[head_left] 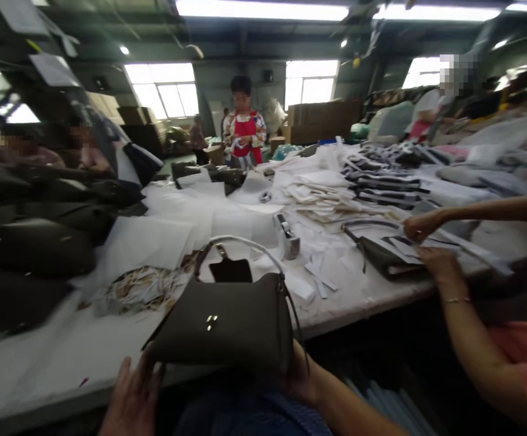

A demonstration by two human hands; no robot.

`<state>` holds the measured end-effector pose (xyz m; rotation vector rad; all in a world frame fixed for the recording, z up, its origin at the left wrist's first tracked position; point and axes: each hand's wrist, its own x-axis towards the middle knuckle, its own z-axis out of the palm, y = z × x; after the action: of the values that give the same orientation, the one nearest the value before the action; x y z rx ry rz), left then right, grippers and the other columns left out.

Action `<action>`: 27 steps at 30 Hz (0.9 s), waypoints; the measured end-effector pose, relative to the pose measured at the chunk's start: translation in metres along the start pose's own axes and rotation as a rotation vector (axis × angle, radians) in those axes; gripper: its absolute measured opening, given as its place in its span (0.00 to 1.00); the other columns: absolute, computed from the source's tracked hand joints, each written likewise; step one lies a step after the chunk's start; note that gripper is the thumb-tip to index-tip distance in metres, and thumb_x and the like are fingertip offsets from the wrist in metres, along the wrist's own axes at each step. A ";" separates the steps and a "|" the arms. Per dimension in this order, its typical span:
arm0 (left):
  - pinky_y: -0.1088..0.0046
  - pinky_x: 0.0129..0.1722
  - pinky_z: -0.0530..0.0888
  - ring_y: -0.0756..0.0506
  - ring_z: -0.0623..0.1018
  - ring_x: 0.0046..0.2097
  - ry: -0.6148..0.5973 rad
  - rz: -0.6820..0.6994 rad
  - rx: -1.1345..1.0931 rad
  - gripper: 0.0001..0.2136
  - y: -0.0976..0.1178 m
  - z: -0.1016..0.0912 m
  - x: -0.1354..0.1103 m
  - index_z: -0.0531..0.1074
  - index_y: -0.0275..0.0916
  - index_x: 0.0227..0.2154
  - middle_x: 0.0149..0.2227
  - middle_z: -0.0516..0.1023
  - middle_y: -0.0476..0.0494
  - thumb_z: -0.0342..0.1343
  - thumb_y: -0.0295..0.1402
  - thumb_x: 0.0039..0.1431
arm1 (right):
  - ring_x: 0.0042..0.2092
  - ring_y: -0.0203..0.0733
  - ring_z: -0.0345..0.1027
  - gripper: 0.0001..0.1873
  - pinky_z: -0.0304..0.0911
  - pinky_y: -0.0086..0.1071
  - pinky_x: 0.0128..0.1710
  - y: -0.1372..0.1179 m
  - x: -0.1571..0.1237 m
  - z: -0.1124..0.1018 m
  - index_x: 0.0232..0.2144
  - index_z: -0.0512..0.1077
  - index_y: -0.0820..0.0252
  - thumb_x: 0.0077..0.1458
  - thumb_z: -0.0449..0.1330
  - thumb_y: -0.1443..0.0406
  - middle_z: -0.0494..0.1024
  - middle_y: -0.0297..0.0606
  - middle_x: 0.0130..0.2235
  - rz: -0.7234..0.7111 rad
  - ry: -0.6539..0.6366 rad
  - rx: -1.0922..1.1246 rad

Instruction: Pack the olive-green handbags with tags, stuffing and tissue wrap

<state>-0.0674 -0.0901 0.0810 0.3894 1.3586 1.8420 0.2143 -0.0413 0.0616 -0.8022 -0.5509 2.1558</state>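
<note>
I hold an olive-grey leather handbag [227,324] at the table's near edge, its flap with a small metal clasp facing me and its handle wrapped in white. My left hand [131,399] touches the bag's lower left corner with fingers stretched out. My right hand [302,378] grips the bag's lower right end, its fingers hidden behind the bag. A dark tag [231,270] hangs by the handle.
The white worktable [109,345] carries a heap of dark bags [31,242] at left, paper sheets, a tape dispenser [287,236] and stacked striped pieces [381,178]. A co-worker's hands [427,242] at right handle another bag [384,257]. More people stand beyond.
</note>
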 end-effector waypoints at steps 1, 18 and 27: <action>0.56 0.62 0.67 0.39 0.72 0.59 -0.009 -0.035 -0.013 0.27 -0.001 -0.002 -0.003 0.69 0.43 0.56 0.55 0.76 0.43 0.64 0.44 0.53 | 0.43 0.43 0.78 0.20 0.73 0.28 0.37 0.009 0.000 -0.007 0.44 0.75 0.66 0.63 0.57 0.53 0.82 0.45 0.41 0.053 0.064 0.119; 0.57 0.69 0.53 0.39 0.59 0.68 -0.317 0.188 0.649 0.29 -0.058 0.028 0.026 0.61 0.43 0.63 0.66 0.63 0.42 0.51 0.51 0.64 | 0.58 0.56 0.68 0.40 0.72 0.44 0.49 -0.016 -0.011 -0.048 0.62 0.65 0.52 0.53 0.62 0.41 0.72 0.41 0.60 -0.332 0.540 -0.564; 0.59 0.56 0.72 0.41 0.77 0.51 -0.428 0.802 1.029 0.16 -0.013 0.034 0.026 0.72 0.43 0.51 0.51 0.77 0.41 0.54 0.44 0.65 | 0.47 0.55 0.76 0.18 0.69 0.47 0.50 -0.090 -0.042 -0.030 0.45 0.78 0.56 0.63 0.56 0.53 0.82 0.44 0.46 -0.759 0.708 -1.865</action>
<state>-0.0562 -0.0468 0.0767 1.9552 1.8788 1.2776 0.3020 -0.0140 0.1102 -1.6703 -1.9898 0.0886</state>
